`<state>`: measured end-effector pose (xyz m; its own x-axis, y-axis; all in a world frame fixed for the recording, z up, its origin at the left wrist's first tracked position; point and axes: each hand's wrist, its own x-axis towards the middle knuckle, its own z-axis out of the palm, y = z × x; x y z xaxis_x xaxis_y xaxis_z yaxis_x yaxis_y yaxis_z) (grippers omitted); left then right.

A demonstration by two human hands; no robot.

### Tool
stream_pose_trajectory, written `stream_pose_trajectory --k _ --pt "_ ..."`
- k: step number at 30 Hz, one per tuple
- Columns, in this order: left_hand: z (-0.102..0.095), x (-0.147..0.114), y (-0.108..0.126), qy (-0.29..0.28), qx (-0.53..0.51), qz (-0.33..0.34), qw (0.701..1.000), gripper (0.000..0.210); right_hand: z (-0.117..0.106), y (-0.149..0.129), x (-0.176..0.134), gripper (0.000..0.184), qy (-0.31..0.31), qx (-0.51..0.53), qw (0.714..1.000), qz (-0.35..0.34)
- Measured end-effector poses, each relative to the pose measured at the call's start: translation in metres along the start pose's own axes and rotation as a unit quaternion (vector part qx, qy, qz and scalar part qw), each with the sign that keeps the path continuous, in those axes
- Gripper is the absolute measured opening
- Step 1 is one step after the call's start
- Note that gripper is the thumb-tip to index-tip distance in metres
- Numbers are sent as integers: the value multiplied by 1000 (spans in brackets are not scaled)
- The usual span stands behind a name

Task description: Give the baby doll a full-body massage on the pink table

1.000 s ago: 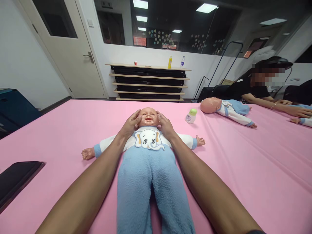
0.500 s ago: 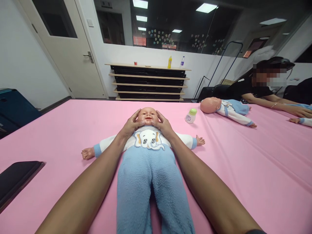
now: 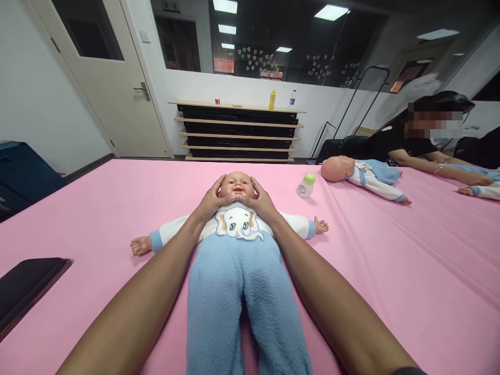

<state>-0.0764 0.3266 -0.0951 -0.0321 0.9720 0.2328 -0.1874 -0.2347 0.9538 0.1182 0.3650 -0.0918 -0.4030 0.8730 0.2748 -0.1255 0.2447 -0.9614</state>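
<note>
A baby doll (image 3: 242,260) in a white top with an elephant patch and fluffy blue trousers lies face up before me, arms spread wide. My left hand (image 3: 213,202) cups the left side of the doll's head, fingers along the cheek and thumb on the chin. On the other side my right hand (image 3: 262,200) mirrors it. Both thumbs almost meet just below the doll's mouth. The fingertips reach up beside its temples and ears. A small white bottle with a green cap (image 3: 305,186) stands to the right of the head.
A pink sheet (image 3: 371,260) covers the table. A second doll (image 3: 363,174) lies at the back right, near a person in black (image 3: 414,146) who leans over another doll. A black flat device (image 3: 29,286) lies at the left edge. Stacked folded tables (image 3: 238,125) stand behind.
My thumbs have slid inward and down from the cheeks to the chin. At the far right, the person's hands and the doll's arm there have shifted slightly.
</note>
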Motion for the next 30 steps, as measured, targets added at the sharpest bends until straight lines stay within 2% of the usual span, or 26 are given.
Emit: stream_pose_trajectory --k 5,11,13,17,19,25,30 --pt "-1 3 -1 -16 -56 -20 998 100 -3 8 8 97 -10 63 998 18" --pt "-1 4 -2 -14 -87 -40 995 91 -3 9 12 78 20 47 998 41" --pt "0 3 -1 -10 -76 -34 996 92 -2 7 9 82 18 31 999 24" --pt "0 1 -1 -7 -9 -7 1000 106 0 4 2 110 -2 -7 1000 -7" --pt "0 1 -1 1 11 7 1000 106 0 3 0 111 -6 -9 1000 -5" --pt "-2 4 -4 2 -29 5 1000 95 -2 6 6 100 -13 52 998 10" --pt "-2 6 -4 6 -86 -12 996 81 -1 10 11 74 17 62 998 22"
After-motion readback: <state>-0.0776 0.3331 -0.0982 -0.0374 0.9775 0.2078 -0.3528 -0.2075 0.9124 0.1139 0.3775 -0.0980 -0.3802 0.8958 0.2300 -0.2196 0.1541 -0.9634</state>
